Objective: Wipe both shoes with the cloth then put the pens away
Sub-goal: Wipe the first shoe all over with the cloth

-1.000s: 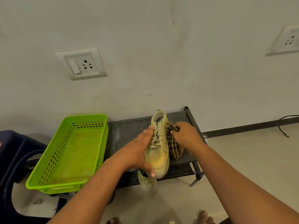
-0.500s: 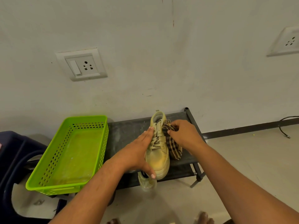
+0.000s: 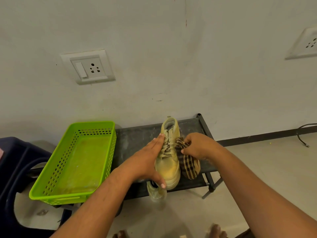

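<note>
A beige lace-up shoe (image 3: 169, 162) stands on the top shelf of a dark rack (image 3: 135, 140), toe towards me. My left hand (image 3: 149, 160) lies along its left side, fingers straight, thumb hooked round the toe. My right hand (image 3: 199, 146) grips a brown checked cloth (image 3: 188, 164) against the shoe's right side. A second beige shoe (image 3: 155, 192) shows partly on the lower shelf, under my left thumb. No pens are in view.
A bright green perforated basket (image 3: 75, 162) sits left of the rack on a dark blue plastic stool (image 3: 15, 162). The wall behind carries two socket plates (image 3: 88, 67). A black cable (image 3: 303, 134) lies on the floor at right. My bare toes show at the bottom.
My right hand with the cloth moved up towards the laces, then back down along the shoe's right side. My left hand has stayed on the shoe.
</note>
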